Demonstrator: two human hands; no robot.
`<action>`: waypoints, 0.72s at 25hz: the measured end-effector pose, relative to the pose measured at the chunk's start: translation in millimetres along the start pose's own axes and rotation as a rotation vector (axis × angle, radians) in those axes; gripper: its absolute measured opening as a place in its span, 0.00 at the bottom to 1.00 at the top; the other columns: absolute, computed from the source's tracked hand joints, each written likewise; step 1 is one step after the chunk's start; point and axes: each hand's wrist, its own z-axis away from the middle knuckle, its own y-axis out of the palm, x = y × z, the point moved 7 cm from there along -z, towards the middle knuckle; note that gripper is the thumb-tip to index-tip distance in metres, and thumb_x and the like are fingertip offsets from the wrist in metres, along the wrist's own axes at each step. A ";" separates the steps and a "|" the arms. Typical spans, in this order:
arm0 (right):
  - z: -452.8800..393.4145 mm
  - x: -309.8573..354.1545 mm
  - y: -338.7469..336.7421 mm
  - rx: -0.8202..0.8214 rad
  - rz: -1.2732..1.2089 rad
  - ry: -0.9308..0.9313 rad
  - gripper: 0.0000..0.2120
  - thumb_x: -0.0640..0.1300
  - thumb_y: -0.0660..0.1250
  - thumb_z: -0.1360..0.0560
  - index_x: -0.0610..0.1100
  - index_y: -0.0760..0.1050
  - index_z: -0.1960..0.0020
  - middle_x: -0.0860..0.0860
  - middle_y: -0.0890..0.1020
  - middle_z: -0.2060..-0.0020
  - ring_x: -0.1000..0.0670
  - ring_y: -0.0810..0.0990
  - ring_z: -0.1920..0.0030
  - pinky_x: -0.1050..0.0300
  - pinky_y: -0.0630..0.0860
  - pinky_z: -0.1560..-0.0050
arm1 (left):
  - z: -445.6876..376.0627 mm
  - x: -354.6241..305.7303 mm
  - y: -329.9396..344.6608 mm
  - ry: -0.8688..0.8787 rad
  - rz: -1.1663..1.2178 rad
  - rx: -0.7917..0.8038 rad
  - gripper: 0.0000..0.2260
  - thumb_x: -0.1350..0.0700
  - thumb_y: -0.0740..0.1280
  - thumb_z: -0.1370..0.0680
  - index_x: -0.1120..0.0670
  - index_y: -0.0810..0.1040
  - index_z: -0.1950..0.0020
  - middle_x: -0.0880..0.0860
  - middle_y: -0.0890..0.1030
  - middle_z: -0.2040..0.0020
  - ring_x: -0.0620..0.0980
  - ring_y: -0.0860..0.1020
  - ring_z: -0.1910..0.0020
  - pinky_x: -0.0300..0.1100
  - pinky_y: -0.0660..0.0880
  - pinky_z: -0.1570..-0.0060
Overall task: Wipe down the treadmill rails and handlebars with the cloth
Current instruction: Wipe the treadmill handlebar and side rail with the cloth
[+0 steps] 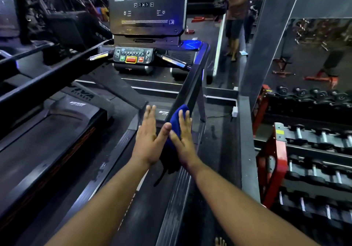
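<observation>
A blue cloth (176, 121) lies draped over the near end of the treadmill's right rail (187, 85). My right hand (183, 141) is flat on the cloth, fingers spread, pressing it against the rail. My left hand (150, 141) is open with its fingers apart just left of the cloth, and its thumb tip meets the cloth's edge. The rail runs up to the console (133, 56) with its short handlebars (176, 62). The left rail (51, 74) crosses the left side of the view.
A second treadmill (47, 131) stands on the left. A red dumbbell rack (304, 160) fills the right, behind a grey pillar (266, 36). A mirror ahead reflects a standing person (236, 13). A white plug (234, 111) sits on the floor beside the rail.
</observation>
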 end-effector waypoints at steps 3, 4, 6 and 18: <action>-58.8 -34.1 -14.3 -0.121 -0.234 0.276 0.37 0.60 0.59 0.22 0.56 0.43 0.20 0.59 0.42 0.22 0.56 0.37 0.21 0.48 0.40 0.21 | -19.6 -13.9 24.2 -0.017 -0.265 0.159 0.46 0.23 0.47 0.31 0.45 0.46 0.19 0.44 0.43 0.18 0.39 0.44 0.21 0.54 0.44 0.22; -73.6 -39.0 -18.3 -0.147 -0.253 0.347 0.37 0.58 0.60 0.21 0.54 0.43 0.20 0.56 0.43 0.21 0.53 0.39 0.21 0.46 0.42 0.21 | -26.7 -16.9 29.4 -0.024 -0.334 0.192 0.46 0.23 0.46 0.32 0.45 0.45 0.19 0.44 0.42 0.18 0.40 0.43 0.21 0.54 0.42 0.22; -84.4 -38.3 -17.6 -0.149 -0.208 0.356 0.40 0.55 0.64 0.21 0.50 0.42 0.20 0.51 0.43 0.20 0.51 0.40 0.21 0.48 0.42 0.21 | -42.6 -18.0 36.1 -0.048 -0.386 0.213 0.48 0.23 0.45 0.33 0.46 0.43 0.19 0.44 0.41 0.19 0.41 0.43 0.21 0.54 0.42 0.22; -266.0 -59.8 -86.8 0.096 0.406 0.008 0.35 0.56 0.60 0.19 0.46 0.49 0.19 0.47 0.43 0.19 0.39 0.34 0.22 0.35 0.43 0.24 | -165.7 -0.7 94.6 -0.163 -0.550 0.364 0.55 0.16 0.39 0.40 0.46 0.34 0.20 0.44 0.38 0.19 0.42 0.44 0.20 0.55 0.43 0.22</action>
